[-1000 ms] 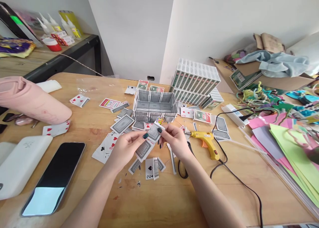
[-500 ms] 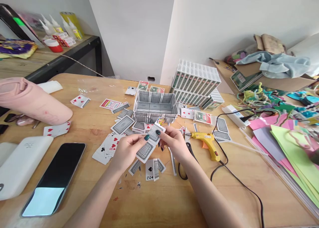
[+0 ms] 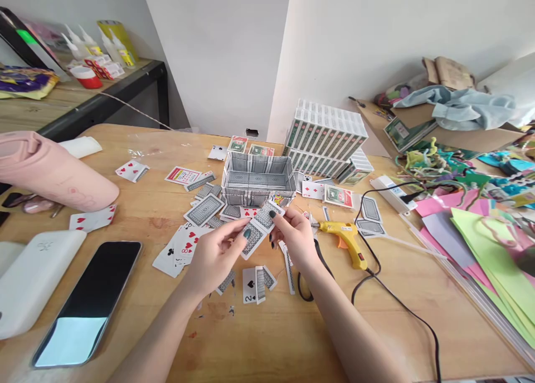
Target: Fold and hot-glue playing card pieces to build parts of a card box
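Between both hands are grey-backed playing cards point(image 3: 256, 239), joined or overlapping at a slant. My left hand point(image 3: 215, 252) pinches their left side between thumb and fingers. With its thumb on top, my right hand point(image 3: 292, 238) grips the upper right end. Just beyond stands an open box made of grey-backed cards point(image 3: 259, 196). Loose cards lie around it, among them an eight of hearts point(image 3: 190, 243) on the left and a two of spades point(image 3: 249, 285) nearer me. Black-handled scissors point(image 3: 307, 295) are partly hidden under my right forearm.
A yellow glue gun point(image 3: 345, 238) with a black cord lies at the right. Stacked card packs point(image 3: 326, 132) stand behind. A phone point(image 3: 90, 302), a white power bank point(image 3: 37, 280) and a pink roll point(image 3: 54, 171) are at the left; coloured paper point(image 3: 493, 266) is far right.
The held cards have shifted slightly right and up, and their tilt has changed. My left hand has moved a little to the right along them.
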Tool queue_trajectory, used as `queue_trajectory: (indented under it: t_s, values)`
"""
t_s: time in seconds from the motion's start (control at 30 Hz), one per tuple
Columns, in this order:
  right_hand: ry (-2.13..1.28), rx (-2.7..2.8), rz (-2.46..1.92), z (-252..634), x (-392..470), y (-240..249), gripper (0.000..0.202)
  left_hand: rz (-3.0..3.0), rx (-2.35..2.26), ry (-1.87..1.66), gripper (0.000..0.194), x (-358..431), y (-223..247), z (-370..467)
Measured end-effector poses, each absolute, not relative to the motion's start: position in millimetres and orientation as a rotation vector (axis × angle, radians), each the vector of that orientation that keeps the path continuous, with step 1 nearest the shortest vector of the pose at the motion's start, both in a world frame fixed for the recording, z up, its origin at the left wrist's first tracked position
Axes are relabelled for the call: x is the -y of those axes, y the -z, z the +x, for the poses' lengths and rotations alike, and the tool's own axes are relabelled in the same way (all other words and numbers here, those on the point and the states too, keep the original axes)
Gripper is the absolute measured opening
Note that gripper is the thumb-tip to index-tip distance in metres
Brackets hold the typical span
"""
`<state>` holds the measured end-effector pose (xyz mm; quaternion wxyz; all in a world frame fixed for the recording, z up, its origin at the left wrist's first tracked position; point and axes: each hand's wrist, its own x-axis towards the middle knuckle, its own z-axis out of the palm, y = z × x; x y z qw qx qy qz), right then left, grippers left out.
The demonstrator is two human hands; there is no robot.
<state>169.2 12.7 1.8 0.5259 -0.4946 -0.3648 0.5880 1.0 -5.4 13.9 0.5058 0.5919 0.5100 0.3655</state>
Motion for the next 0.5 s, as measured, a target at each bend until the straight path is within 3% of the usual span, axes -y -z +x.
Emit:
queue_trajectory:
  t_s: [0.2, 0.5]
  values:
    - [-1.351, 0.893, -1.229, 166.5, -10.7, -5.4, 0.028, 1.682, -1.303, -0.792, 0.061, 8.2, -20.4, 5.4]
    - [-1.273, 0.941, -1.300, 165.8, -10.3, -3.4, 0.026, 1.241, -1.088, -0.896, 0.044, 6.5, -18.2, 7.2]
